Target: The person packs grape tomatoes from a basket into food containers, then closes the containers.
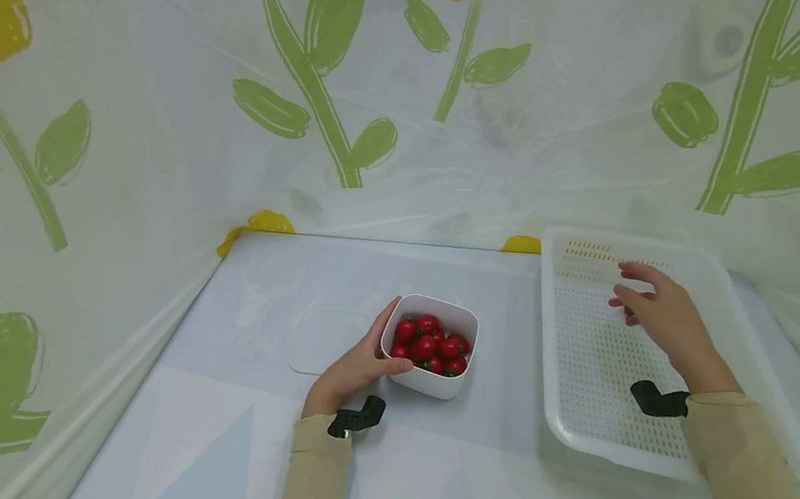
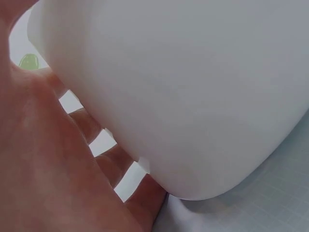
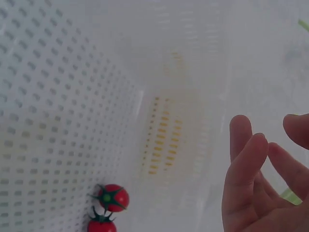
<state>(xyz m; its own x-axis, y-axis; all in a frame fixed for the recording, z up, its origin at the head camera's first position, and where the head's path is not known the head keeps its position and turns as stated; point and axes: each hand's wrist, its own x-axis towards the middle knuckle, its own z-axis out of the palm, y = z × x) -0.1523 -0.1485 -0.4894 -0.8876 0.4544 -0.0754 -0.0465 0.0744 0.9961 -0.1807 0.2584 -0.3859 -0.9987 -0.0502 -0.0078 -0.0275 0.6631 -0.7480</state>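
Note:
A white square container [image 1: 439, 385] full of red cherry tomatoes [image 1: 425, 346] stands on the table left of the basket. My left hand [image 1: 351, 368] grips its left side, thumb at the near rim and fingers along the wall. The container's smooth wall [image 2: 183, 96] fills most of the left wrist view. Over the white perforated basket [image 1: 557, 402], my right hand [image 1: 668, 320] hovers with loosely bent fingers and nothing between them. Two cherry tomatoes with green stems, one of them this tomato [image 3: 113, 197], lie in the basket in the right wrist view; the right hand mostly hides them from the head camera.
The basket takes up the right side of the white table [image 1: 253, 290]. A hanging cloth [image 1: 160, 128] printed with yellow flowers and green leaves closes off the back and sides. Black wrist straps [image 1: 357, 417] sit over both beige sleeves.

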